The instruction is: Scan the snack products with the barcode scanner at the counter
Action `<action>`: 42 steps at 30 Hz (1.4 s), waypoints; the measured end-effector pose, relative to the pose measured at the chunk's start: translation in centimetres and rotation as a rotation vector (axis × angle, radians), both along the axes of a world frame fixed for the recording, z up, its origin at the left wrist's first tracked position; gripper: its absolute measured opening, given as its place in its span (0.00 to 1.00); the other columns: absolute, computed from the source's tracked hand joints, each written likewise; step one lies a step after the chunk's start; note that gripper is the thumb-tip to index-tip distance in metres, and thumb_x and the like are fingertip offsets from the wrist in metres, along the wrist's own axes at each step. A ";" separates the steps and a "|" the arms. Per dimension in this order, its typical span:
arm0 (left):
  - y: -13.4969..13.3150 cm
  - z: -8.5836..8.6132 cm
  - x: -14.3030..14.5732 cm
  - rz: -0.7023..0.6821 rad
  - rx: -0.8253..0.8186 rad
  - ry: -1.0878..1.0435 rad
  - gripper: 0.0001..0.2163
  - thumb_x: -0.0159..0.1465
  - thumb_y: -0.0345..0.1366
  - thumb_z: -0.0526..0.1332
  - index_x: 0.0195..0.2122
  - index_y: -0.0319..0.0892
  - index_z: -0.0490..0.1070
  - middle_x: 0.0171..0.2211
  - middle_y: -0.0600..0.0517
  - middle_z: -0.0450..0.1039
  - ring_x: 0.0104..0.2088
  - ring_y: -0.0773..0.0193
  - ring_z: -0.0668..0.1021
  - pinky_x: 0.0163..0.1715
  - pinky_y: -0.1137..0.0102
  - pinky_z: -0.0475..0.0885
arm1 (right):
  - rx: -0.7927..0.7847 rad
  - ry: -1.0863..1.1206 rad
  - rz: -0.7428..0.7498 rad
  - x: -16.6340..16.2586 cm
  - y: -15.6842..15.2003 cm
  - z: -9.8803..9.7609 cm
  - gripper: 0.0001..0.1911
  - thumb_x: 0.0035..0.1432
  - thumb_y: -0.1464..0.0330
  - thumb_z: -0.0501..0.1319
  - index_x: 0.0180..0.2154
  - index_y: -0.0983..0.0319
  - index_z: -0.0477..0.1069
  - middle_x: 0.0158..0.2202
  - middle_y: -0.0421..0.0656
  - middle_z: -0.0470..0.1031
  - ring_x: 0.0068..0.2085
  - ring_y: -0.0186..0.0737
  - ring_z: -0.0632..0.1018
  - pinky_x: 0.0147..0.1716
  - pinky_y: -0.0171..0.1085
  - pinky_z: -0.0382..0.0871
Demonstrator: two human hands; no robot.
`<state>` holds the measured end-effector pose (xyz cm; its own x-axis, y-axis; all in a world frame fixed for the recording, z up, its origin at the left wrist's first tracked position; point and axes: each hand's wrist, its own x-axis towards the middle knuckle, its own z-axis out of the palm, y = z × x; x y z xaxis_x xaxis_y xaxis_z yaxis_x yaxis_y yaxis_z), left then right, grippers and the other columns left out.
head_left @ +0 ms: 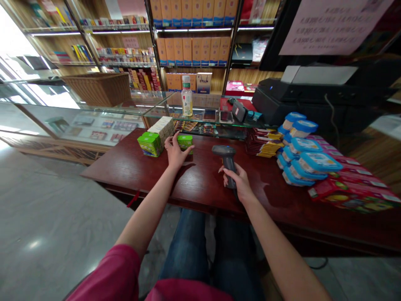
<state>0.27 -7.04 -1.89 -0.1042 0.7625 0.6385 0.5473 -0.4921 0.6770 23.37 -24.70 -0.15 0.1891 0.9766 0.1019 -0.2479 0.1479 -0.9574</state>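
My right hand (pixel 238 180) is wrapped round the handle of a dark grey barcode scanner (pixel 228 161), its head pointing left above the brown table. My left hand (pixel 176 152) reaches over a small green box (pixel 185 140), fingers at its left and thumb at its right; part of the box is hidden behind the hand. Just left of that hand stand several matching green boxes (pixel 149 144). Behind them runs a row of whitish small boxes (pixel 163 126).
On the right, stacked blue-lidded tubs (pixel 308 161) stand beside red cartons (pixel 354 192) and yellow-brown packets (pixel 263 142). A bottle (pixel 187 98) and a wicker basket (pixel 100 88) rest on the glass counter behind. The wooden table (pixel 200 184) has its front edge near my legs.
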 end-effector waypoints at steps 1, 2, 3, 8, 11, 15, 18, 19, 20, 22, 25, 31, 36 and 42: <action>-0.2 0.0 0.8 0.017 0.003 -0.001 0.45 0.52 0.47 0.80 0.68 0.45 0.62 0.68 0.37 0.55 0.72 0.35 0.59 0.73 0.45 0.54 | -0.002 -0.004 0.009 0.0 0.0 0.0 0.18 0.51 0.60 0.74 0.40 0.60 0.74 0.34 0.40 0.81 0.20 0.29 0.69 0.18 0.33 0.67; -0.4 0.0 1.5 0.027 0.007 -0.009 0.47 0.51 0.45 0.80 0.69 0.45 0.60 0.68 0.36 0.54 0.71 0.35 0.59 0.72 0.44 0.54 | -0.006 -0.009 0.015 0.0 0.0 0.1 0.18 0.52 0.60 0.75 0.40 0.60 0.74 0.34 0.40 0.81 0.20 0.29 0.70 0.18 0.33 0.67; -0.5 0.0 2.1 0.030 0.013 -0.021 0.47 0.52 0.42 0.80 0.69 0.45 0.58 0.67 0.36 0.53 0.71 0.35 0.59 0.72 0.43 0.55 | -0.008 -0.011 0.013 0.0 0.0 0.1 0.18 0.51 0.60 0.75 0.40 0.60 0.74 0.34 0.40 0.81 0.20 0.29 0.70 0.18 0.33 0.67; -1.0 0.2 2.2 -0.023 0.057 -0.039 0.44 0.55 0.28 0.74 0.70 0.44 0.55 0.65 0.37 0.58 0.69 0.41 0.63 0.71 0.46 0.57 | -0.017 -0.015 -0.013 -0.2 0.1 0.2 0.20 0.48 0.58 0.76 0.38 0.61 0.75 0.33 0.41 0.81 0.20 0.29 0.69 0.17 0.33 0.67; -2.1 0.2 0.3 -0.069 0.075 -0.010 0.43 0.55 0.28 0.74 0.69 0.44 0.55 0.65 0.37 0.61 0.68 0.43 0.65 0.72 0.48 0.58 | -0.021 -0.027 -0.008 -0.2 0.1 0.2 0.21 0.47 0.57 0.76 0.38 0.61 0.75 0.34 0.42 0.81 0.20 0.30 0.69 0.17 0.34 0.68; -4.8 0.4 -3.0 -0.034 0.075 0.007 0.41 0.55 0.29 0.74 0.67 0.45 0.57 0.63 0.39 0.64 0.67 0.45 0.68 0.72 0.49 0.60 | -0.007 -0.036 -0.003 -0.4 0.1 0.1 0.21 0.48 0.58 0.76 0.40 0.61 0.76 0.35 0.42 0.82 0.20 0.30 0.69 0.18 0.34 0.68; -7.0 0.7 -6.0 0.052 0.112 0.017 0.38 0.56 0.29 0.73 0.66 0.46 0.58 0.63 0.40 0.65 0.67 0.46 0.68 0.72 0.51 0.61 | -0.018 -0.054 0.015 -0.4 -0.1 0.3 0.21 0.47 0.58 0.76 0.40 0.61 0.76 0.35 0.43 0.82 0.20 0.30 0.70 0.18 0.34 0.68; -7.6 0.8 -7.0 0.083 0.132 0.022 0.37 0.57 0.29 0.73 0.65 0.46 0.59 0.63 0.40 0.65 0.67 0.46 0.68 0.72 0.51 0.62 | -0.023 -0.063 0.017 -0.4 -0.1 0.4 0.21 0.47 0.58 0.76 0.40 0.61 0.76 0.35 0.43 0.82 0.20 0.30 0.70 0.18 0.34 0.68; -8.1 0.8 -8.1 0.118 0.149 0.026 0.37 0.57 0.29 0.73 0.65 0.46 0.59 0.64 0.40 0.65 0.68 0.47 0.68 0.72 0.51 0.62 | -0.026 -0.071 0.017 -0.4 -0.2 0.5 0.21 0.47 0.58 0.76 0.39 0.61 0.76 0.35 0.43 0.82 0.20 0.31 0.70 0.17 0.34 0.68; -8.5 0.8 -10.2 0.192 0.165 0.024 0.38 0.57 0.29 0.72 0.66 0.46 0.58 0.64 0.40 0.65 0.68 0.47 0.68 0.72 0.50 0.62 | -0.026 -0.078 0.012 -0.4 -0.3 0.6 0.21 0.46 0.58 0.76 0.39 0.60 0.76 0.34 0.43 0.82 0.21 0.31 0.70 0.17 0.34 0.68; -7.7 0.5 -13.0 0.265 0.141 -0.004 0.40 0.56 0.27 0.72 0.68 0.45 0.57 0.65 0.39 0.64 0.69 0.46 0.67 0.72 0.49 0.60 | -0.026 -0.075 0.003 -0.5 -0.5 0.6 0.21 0.45 0.59 0.76 0.39 0.60 0.77 0.34 0.43 0.82 0.21 0.31 0.70 0.17 0.34 0.68; -4.1 0.5 -15.2 0.187 0.047 -0.038 0.43 0.53 0.26 0.73 0.68 0.40 0.57 0.67 0.36 0.63 0.70 0.44 0.65 0.74 0.50 0.57 | -0.014 -0.057 -0.015 -0.4 -0.5 0.5 0.20 0.46 0.60 0.76 0.39 0.61 0.77 0.33 0.43 0.82 0.20 0.30 0.69 0.17 0.33 0.67; -3.2 0.5 -15.0 0.147 0.046 -0.034 0.41 0.53 0.27 0.74 0.68 0.43 0.60 0.68 0.39 0.64 0.71 0.46 0.65 0.74 0.50 0.57 | -0.013 -0.065 -0.006 -0.1 -0.3 0.3 0.20 0.47 0.60 0.75 0.41 0.61 0.76 0.34 0.43 0.82 0.20 0.31 0.70 0.17 0.34 0.68; -3.6 0.6 -15.5 0.158 0.042 -0.007 0.45 0.53 0.30 0.76 0.70 0.44 0.57 0.70 0.38 0.63 0.73 0.45 0.63 0.75 0.49 0.55 | 0.054 -0.037 -0.147 0.2 -0.3 0.0 0.18 0.48 0.61 0.74 0.39 0.59 0.74 0.36 0.43 0.83 0.20 0.31 0.70 0.18 0.35 0.68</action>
